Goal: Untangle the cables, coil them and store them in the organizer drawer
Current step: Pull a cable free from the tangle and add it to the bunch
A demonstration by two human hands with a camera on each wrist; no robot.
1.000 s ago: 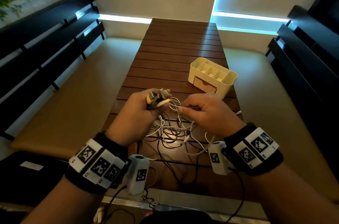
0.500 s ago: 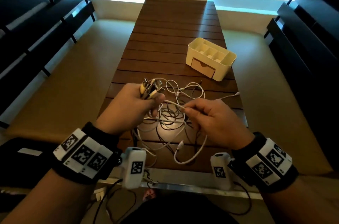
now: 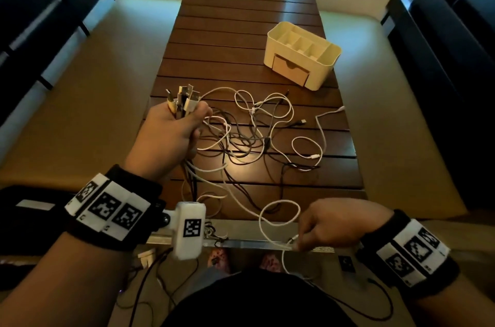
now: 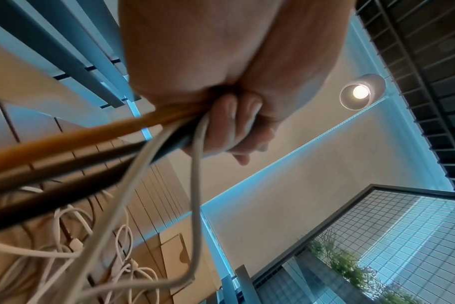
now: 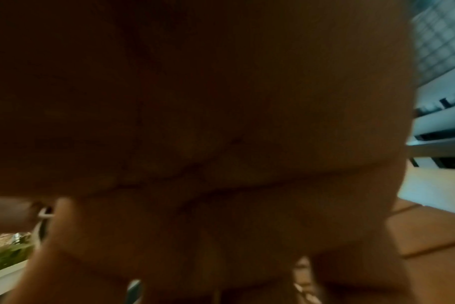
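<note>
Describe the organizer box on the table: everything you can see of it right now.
The organizer box is cream-coloured, seemingly plastic, with rounded corners. It stands upright on the far right of the slatted wooden table, turned at an angle to the table's edges. Its open top is split by dividers into several compartments, and no contents show in them. Low in the front sits one small tan drawer with a notch for a pull; it is shut. Neither hand touches the box, and the tangled cables lie nearer the person, apart from it.
</note>
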